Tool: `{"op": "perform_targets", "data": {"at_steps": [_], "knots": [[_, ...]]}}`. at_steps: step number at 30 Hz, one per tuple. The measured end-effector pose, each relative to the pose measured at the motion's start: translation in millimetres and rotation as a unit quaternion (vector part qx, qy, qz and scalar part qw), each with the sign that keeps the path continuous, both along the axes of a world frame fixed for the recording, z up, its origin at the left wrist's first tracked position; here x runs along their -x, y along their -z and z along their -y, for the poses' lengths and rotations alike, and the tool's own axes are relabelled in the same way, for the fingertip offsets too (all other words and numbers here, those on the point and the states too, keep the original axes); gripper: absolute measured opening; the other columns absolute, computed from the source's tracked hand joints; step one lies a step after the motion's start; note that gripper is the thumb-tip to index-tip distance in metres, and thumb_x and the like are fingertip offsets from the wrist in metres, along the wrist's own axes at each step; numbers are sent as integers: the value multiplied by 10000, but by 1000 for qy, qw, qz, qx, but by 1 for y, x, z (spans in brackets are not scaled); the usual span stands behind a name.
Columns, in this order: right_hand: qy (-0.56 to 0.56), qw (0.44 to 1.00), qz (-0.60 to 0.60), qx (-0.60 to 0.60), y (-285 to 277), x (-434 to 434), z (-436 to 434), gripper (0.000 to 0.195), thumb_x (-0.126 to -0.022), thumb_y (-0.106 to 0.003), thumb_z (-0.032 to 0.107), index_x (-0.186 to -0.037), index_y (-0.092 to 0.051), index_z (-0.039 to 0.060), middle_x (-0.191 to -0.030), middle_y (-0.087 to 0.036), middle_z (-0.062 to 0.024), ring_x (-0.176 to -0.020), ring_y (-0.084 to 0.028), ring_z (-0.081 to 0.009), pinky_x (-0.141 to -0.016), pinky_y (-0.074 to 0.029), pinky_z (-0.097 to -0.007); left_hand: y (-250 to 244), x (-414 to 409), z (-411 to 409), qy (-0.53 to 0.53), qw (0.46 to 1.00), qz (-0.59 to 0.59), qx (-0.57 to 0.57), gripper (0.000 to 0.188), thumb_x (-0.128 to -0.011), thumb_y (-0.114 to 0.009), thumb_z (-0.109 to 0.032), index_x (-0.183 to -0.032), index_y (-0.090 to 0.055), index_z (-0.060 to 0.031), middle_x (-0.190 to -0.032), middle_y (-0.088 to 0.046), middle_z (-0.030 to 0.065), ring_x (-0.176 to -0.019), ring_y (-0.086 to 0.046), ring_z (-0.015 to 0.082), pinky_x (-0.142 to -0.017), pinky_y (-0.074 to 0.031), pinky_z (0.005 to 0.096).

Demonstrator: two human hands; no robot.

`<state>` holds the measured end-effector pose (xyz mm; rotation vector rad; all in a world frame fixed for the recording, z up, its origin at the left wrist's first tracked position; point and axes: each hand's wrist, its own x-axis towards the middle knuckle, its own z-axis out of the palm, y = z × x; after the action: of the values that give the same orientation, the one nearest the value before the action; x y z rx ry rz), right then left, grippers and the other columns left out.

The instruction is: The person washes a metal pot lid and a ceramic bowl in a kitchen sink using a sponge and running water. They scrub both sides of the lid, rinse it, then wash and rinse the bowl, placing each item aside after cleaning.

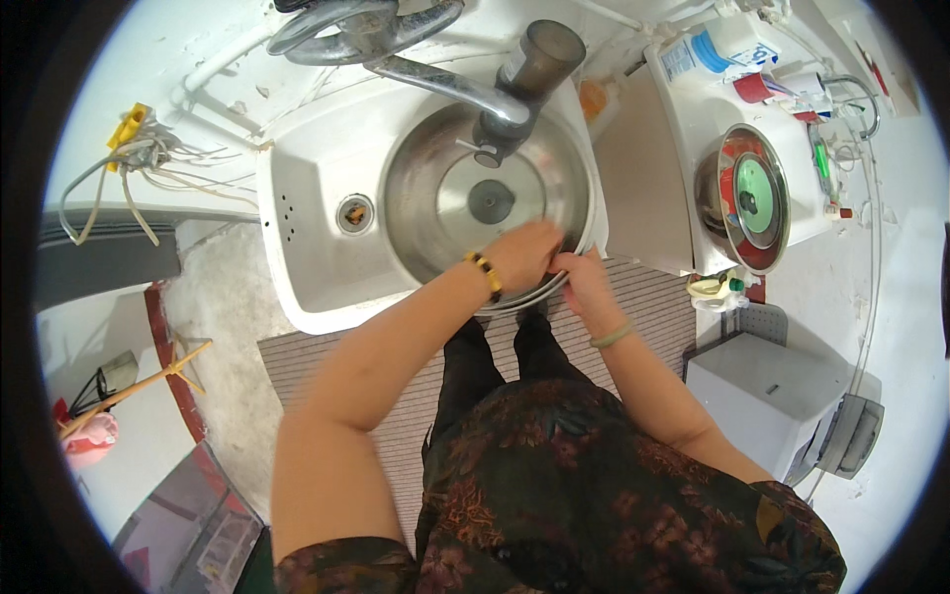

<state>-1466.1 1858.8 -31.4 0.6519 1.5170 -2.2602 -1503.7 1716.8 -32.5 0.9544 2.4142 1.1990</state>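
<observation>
A large round stainless steel basin sits on the white ceramic sink, its near rim tilted towards me over the sink's front edge. My right hand, with a pale green bangle at the wrist, grips the basin's rim at the near right. Inside the basin, close to that same stretch of wall, is my left hand. It wears a yellow and black beaded bracelet, its fingers are curled and blurred, and whatever they may hold is hidden. A metal faucet spout with a dark attachment reaches over the basin.
Some scraps lie in the sink drain at left. On the white washing machine-like cabinet at right rest a steel bowl with a lid and a white jug with a blue cap. A grey bin stands lower right; a striped mat covers the floor.
</observation>
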Motion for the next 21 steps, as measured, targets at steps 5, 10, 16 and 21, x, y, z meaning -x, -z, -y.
{"op": "perform_targets", "data": {"at_steps": [5, 10, 16, 21], "knots": [[7, 1000, 14, -14, -13, 0, -7, 558, -582, -472, -121, -1127, -429, -8, -1016, -515, -78, -899, -493, -193, -698, -421, -258, 30, 6, 90, -80, 901, -17, 426, 207, -761, -471, -58, -951, -533, -8, -951, -537, 185, -865, -550, 322, -722, -475, 400], [-14, 999, 30, 37, -15, -2, 21, 536, -579, -492, -116, -1100, -437, -1, -942, -512, -75, -864, -501, -199, -631, -431, -261, 30, 46, 40, -168, 985, -15, 34, 404, -720, -396, 28, -1122, -433, 19, -1067, -471, 227, -1036, -444, 366, -893, -358, 404], [34, 998, 42, 9, -13, 9, -26, 390, -595, -496, -109, -973, -479, -16, -849, -529, -85, -733, -526, -209, -617, -440, -293, 31, -18, 66, 19, 985, -9, 168, 383, -667, -524, -14, -1049, -493, -8, -1064, -485, 157, -1041, -458, 305, -918, -373, 349], [27, 999, 19, 23, -30, -6, 2, 440, -585, -501, -105, -1014, -475, -13, -904, -534, -74, -828, -511, -195, -707, -429, -301, 28, 36, 75, -162, 984, -30, 71, 548, -662, -481, 42, -1196, -363, 89, -1281, -323, 210, -1212, -301, 320, -1023, -247, 351]]}}
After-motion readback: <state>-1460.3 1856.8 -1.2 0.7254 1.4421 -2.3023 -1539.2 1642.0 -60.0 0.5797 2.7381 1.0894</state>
